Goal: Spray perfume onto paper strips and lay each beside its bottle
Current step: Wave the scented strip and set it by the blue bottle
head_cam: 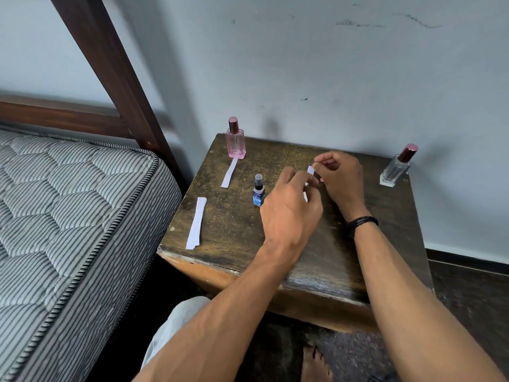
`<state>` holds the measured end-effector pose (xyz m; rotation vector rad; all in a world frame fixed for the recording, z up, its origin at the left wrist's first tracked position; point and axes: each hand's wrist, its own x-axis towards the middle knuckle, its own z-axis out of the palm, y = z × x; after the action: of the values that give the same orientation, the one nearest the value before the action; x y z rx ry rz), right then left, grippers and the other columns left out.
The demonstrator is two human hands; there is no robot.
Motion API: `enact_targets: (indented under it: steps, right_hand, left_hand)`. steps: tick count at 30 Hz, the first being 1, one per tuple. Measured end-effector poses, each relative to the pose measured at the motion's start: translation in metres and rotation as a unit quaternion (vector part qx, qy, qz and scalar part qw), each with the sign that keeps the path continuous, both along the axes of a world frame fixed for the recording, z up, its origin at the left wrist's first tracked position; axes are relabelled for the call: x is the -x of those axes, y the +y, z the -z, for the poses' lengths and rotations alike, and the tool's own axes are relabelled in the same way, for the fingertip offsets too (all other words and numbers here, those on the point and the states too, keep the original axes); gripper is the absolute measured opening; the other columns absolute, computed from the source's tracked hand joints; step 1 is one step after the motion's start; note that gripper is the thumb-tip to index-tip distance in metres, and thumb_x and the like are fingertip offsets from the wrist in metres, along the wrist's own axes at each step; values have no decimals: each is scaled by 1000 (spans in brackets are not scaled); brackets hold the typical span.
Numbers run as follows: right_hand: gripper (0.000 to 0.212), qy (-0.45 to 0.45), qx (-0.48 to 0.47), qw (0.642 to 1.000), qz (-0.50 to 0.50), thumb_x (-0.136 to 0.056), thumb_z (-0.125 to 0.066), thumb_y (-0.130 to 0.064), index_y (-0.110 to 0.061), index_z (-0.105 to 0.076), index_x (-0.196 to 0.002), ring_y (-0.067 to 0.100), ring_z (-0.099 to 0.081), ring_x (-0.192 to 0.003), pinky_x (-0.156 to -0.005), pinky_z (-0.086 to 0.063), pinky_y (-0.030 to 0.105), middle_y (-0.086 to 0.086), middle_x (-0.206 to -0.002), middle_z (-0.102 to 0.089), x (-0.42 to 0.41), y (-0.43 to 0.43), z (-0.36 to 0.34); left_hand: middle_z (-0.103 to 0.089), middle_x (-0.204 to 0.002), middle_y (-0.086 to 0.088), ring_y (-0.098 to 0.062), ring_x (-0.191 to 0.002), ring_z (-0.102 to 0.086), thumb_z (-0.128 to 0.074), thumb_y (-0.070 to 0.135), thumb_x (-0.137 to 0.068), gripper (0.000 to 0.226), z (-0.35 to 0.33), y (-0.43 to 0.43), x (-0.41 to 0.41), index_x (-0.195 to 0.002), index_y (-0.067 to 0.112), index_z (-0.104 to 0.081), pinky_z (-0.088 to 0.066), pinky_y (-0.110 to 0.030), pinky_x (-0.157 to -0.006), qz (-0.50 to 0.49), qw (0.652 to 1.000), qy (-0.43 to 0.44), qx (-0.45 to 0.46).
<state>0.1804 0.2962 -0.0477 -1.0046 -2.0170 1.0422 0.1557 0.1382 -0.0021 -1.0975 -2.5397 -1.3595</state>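
Hands, left (289, 213) and right (340, 177), pinched shut on one paper strip (310, 170) just right of blue bottle (259, 191), probably readying it for spraying. Sprayed strip (229, 173) lay before pink bottle (235, 139); spare strips (196, 223) left of blue bottle on tabletop (358, 244).

Paper strip (310, 170) mostly hidden behind left hand (289, 213); blue bottle (258, 192) lower corner covered.

Pinching one paper strip (310, 170) between left hand (289, 213) and right hand (340, 177) above the desk (237, 224), beside the blue bottle (258, 191).
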Motion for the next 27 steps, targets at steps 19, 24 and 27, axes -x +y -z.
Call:
enact_targets:
  steps: [19, 24, 27]
  right_hand:
    - [24, -112, -50, 981, -148, -94, -73, -17, -23, -71, -117, 0, -63, -87, -77, -52, 16, -11, -101, -69, -32, -100, -22]
    - [43, -107, -60, 979, -165, -87, -81, -33, -20, -68, -127, 9, -61, -90, -83, -55, 29, -8, -109, -64, -19, -119, -15]
    - [44, -90, -72, 982, -148, -88, -80, -35, -19, -67, -127, 10, -59, -87, -80, -53, 28, -7, -107, -63, -12, -122, -10]
  left_hand:
    - [-63, -79, -6, -13, -57, -46, -43, -3, -81, 45, 4, -58, 84, -65, 28, -72, -41, -32, -59, -267, 844, -364, -288]
    - [-66, -65, 2, -14, -55, -52, -43, 0, -82, 41, 5, -56, 71, -80, 21, -78, -47, -29, -58, -198, 883, -400, -144]
    - [-76, -77, 2, -19, -75, -69, -43, 9, -72, 39, 10, -55, 72, -73, 26, -78, -59, -37, -80, -165, 891, -409, -103]
